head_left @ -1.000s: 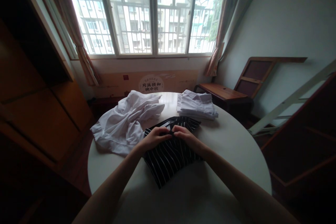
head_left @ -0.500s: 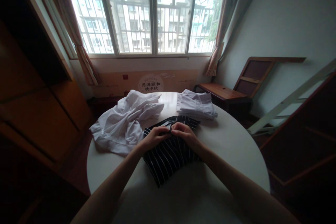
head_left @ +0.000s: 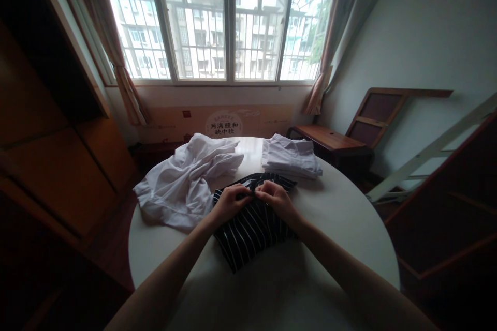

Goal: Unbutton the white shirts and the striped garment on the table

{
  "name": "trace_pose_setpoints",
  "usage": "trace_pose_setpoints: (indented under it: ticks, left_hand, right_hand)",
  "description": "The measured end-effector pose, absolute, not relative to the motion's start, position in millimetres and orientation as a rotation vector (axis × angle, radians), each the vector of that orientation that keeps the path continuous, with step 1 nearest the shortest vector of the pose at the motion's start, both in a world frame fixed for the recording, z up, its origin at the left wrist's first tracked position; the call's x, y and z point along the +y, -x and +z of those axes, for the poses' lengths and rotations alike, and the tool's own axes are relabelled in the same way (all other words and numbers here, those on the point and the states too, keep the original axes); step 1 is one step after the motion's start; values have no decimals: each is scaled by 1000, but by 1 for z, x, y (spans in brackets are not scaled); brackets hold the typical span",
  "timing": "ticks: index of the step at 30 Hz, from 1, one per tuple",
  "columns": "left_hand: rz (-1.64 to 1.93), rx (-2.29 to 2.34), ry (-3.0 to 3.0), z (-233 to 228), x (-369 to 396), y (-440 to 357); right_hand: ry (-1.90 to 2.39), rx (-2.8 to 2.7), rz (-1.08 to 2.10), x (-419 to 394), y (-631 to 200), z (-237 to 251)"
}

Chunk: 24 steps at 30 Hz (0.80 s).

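Observation:
A black shirt with white stripes (head_left: 248, 232) lies on the round white table (head_left: 341, 227) before me. My left hand (head_left: 233, 200) pinches the cloth near the shirt's collar. Close beside it, my right hand (head_left: 274, 197) also has thumb and fingers pressed together on the shirt. The fingertips nearly meet at the shirt's middle. Any small part between them, such as a button, is too small to make out. To the left lies a crumpled white shirt (head_left: 182, 181), and behind my right hand sits a folded stack of white clothes (head_left: 291, 155).
A wooden bench (head_left: 330, 136) and a leaning wood-framed panel (head_left: 375, 114) stand beyond the table at right. A printed cardboard box (head_left: 252, 119) is under the window. Cabinets (head_left: 58, 181) line the left, and a pale metal frame (head_left: 427, 160) leans at right.
My fingers have shifted slightly at the shirt's collar, the left hand's fingertips curling in more. The striped shirt and the white clothes stay in place; the view has moved a little.

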<state>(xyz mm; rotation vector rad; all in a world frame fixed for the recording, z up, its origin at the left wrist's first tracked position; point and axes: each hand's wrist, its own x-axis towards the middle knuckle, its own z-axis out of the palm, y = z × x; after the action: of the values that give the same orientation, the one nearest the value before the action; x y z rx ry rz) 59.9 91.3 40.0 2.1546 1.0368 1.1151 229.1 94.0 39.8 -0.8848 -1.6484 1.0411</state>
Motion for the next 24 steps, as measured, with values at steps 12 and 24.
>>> trace_pose_setpoints:
  ticks: [12,24]
  left_hand:
    - [1099,960,-2236,36,92,-60]
    - [1156,914,-2270,32,93,-63]
  right_hand:
    - [838,-1645,1107,93,-232,43]
    - [841,-1474,1414,100,-232,37]
